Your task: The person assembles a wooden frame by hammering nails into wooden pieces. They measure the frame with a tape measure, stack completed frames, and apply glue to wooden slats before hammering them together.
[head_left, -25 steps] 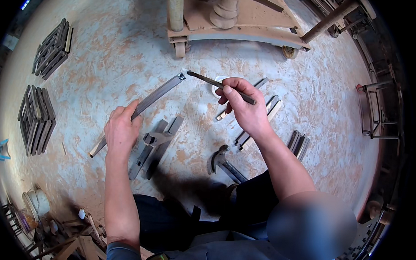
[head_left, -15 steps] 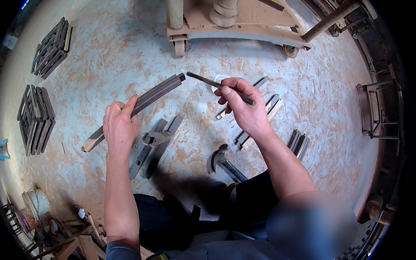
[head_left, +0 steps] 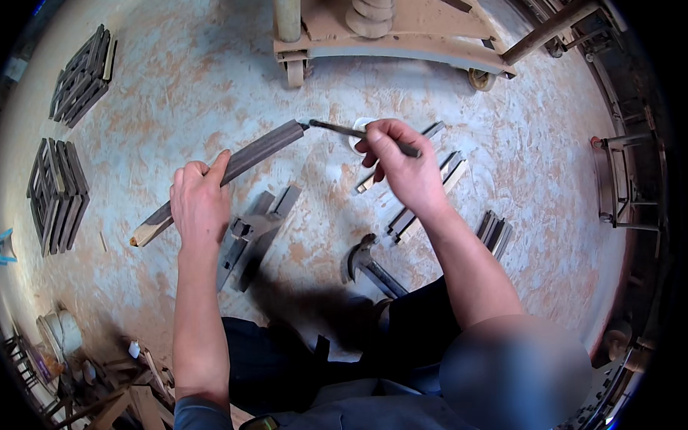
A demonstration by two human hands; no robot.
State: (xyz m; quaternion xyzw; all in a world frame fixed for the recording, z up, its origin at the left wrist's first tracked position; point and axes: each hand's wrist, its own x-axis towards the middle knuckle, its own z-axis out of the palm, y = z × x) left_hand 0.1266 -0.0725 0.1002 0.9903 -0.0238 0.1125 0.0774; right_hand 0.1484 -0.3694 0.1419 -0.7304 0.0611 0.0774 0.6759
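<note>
In the head view, the left hand point(head_left: 200, 205) is closed around a long dark wooden strip point(head_left: 232, 167), gripping it somewhat below its middle and holding it on a slant above the dusty floor point(head_left: 203, 83), its pale cut end low to the left and its dark end raised toward the centre. The right hand point(head_left: 403, 167) is closed in a pinch on a thin brush point(head_left: 356, 131), whose dark tip touches the raised end of the strip. Behind the right hand's fingers a small white dish point(head_left: 358, 132) shows on the floor, mostly hidden. The strip looks stiff and light, a slim moulding of hard wood that one hand steadies easily; its freshly coated end is probably wet and slippery, so the dry middle or the pale lower end is the safer place to take hold. The brush is slender and light, best held near the middle of its handle. Below the hands lie a joined wooden piece point(head_left: 250, 233), more short strips point(head_left: 427, 204) and a hammer point(head_left: 368, 263) near the person's knees. Stacks of dark strips point(head_left: 55, 195) sit well apart to the left, and a wooden furniture base point(head_left: 398, 39) stands beyond.
</note>
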